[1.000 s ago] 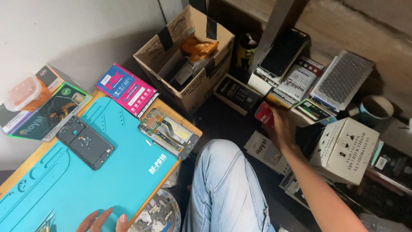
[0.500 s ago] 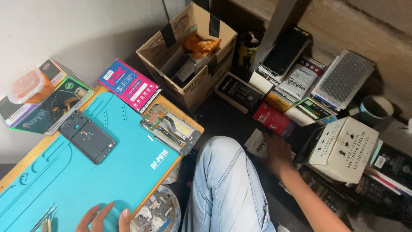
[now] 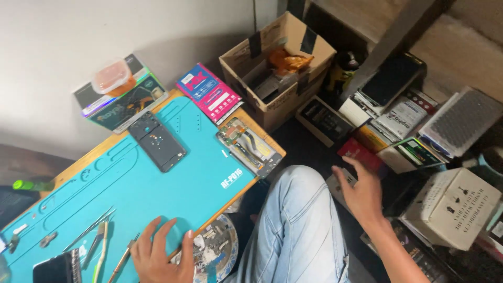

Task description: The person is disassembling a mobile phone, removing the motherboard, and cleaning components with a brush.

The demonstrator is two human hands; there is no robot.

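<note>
My left hand (image 3: 160,254) rests flat with fingers apart on the near edge of a teal work mat (image 3: 173,188), holding nothing, beside tweezers (image 3: 99,243). My right hand (image 3: 361,191) hovers open and empty to the right of my jeans-clad knee (image 3: 296,220), above a red box (image 3: 361,154) and other boxes on the floor. On the mat lie a dark phone back frame (image 3: 157,140) and an opened phone chassis (image 3: 249,147) at the mat's right corner.
A pink and blue box (image 3: 209,91) and a stack of boxes with a small plastic tub (image 3: 118,91) sit at the mat's far edge. An open cardboard box (image 3: 277,68), a white carton (image 3: 453,207) and several packages crowd the floor. A parts dish (image 3: 212,254) sits below the table.
My right hand has drawn back from the boxes on the floor toward my knee. The view has swung left, bringing more of the mat, the tweezers and my left hand into sight.
</note>
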